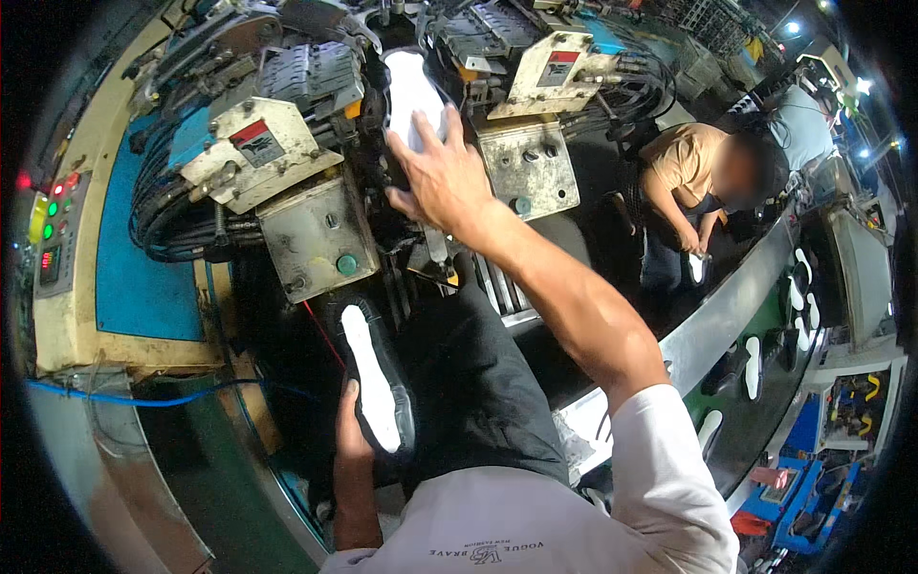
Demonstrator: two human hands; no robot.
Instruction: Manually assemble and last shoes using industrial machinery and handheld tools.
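My right hand [440, 172] reaches forward into the machine. Its fingers are spread over the white sole side of a shoe upper [413, 81] that sits between the machine's two sides. The end under my palm is hidden. Low on the left, my left hand [352, 421] holds a second shoe upper [373, 383], black with a white insole board facing up. The thumb shows along its left edge, while the other fingers are hidden beneath it. This upper is beside my left leg, apart from the machine.
Metal machine housings [320, 234] with hoses flank the shoe. A control panel [57, 230] with lit buttons stands left. At right, a person [703, 172] handles another white-soled shoe piece. A conveyor [708, 325] with several shoe pieces runs along my right side.
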